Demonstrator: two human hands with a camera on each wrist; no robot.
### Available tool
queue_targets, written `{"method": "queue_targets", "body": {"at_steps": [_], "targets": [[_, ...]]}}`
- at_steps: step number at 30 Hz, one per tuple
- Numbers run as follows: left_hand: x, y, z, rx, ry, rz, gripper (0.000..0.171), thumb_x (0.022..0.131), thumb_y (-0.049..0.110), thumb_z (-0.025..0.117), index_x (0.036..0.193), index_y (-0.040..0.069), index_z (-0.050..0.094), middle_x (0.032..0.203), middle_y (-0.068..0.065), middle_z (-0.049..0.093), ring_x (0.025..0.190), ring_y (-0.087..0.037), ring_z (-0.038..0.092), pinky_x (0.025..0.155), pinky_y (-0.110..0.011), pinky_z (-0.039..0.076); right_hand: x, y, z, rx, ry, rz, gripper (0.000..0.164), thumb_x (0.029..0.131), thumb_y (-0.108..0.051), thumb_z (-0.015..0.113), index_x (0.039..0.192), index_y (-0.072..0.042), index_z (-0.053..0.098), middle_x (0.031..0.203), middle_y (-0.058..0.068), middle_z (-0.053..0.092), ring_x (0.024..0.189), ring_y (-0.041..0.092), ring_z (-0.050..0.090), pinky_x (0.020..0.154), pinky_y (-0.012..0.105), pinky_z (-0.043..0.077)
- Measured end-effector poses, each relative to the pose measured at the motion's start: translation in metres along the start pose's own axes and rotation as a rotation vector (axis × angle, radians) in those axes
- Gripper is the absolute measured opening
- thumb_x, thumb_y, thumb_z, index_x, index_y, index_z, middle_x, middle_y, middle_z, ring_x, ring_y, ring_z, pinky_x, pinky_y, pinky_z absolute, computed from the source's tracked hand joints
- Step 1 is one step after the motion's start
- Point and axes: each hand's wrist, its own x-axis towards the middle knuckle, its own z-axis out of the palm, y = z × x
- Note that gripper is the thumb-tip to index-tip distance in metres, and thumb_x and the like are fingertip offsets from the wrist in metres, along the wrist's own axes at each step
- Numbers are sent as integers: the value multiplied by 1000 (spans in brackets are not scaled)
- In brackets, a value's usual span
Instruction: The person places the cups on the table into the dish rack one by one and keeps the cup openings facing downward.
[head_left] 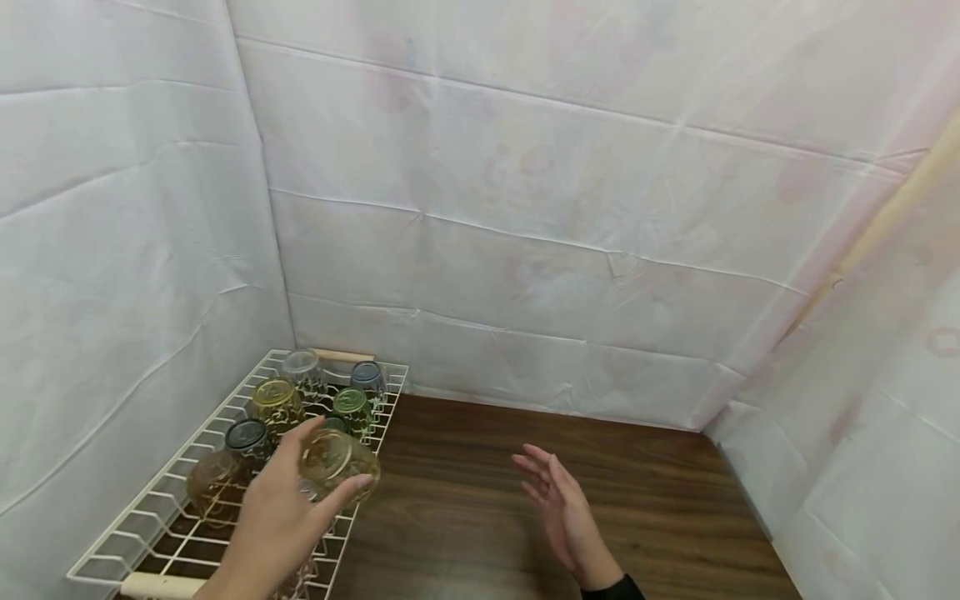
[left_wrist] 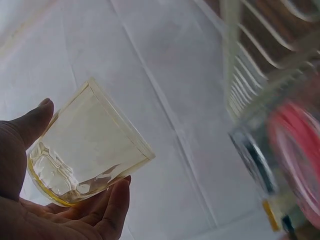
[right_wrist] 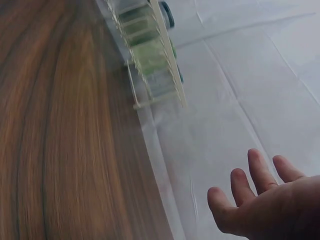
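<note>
My left hand (head_left: 279,518) grips a clear yellowish glass tumbler (head_left: 339,463) between thumb and fingers, above the right side of a white wire dish rack (head_left: 180,546). In the left wrist view the tumbler (left_wrist: 92,145) is tilted, its thick yellow-tinted base toward the palm and its rim pointing away. My right hand (head_left: 567,518) hovers over the wooden table with fingers extended, holding nothing. In the right wrist view the right hand (right_wrist: 265,200) also shows spread fingers, apart from any object.
Upside-down glasses stand in the rack: yellow (head_left: 276,403), green (head_left: 352,408), brownish (head_left: 215,483), dark grey (head_left: 247,442), clear (head_left: 302,367) and blue-grey (head_left: 367,377). The rack has pale handles (head_left: 161,585). A brown table (head_left: 450,517) extends right, with white sheeting (head_left: 480,275) around it.
</note>
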Motion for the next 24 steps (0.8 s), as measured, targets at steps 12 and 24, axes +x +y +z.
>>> {"method": "queue_targets", "body": {"at_steps": [12,24], "targets": [[-31,-85,-51,138,179,-162,97,74,42,98,157,19,55,128,-25,69,104,-43,67,71,-26,43,-14,6,-37,18,49,-27,58,118,-48,17,153,-17,51,143,-10,65,144,16,53,124,56,35],[-38,-128,-61,224,100,-392,96,87,53,85,161,7,45,140,-40,57,118,-60,58,89,-72,49,-21,6,-51,-15,86,-57,58,117,-50,15,151,-23,54,142,-13,64,137,8,56,121,57,36]]}}
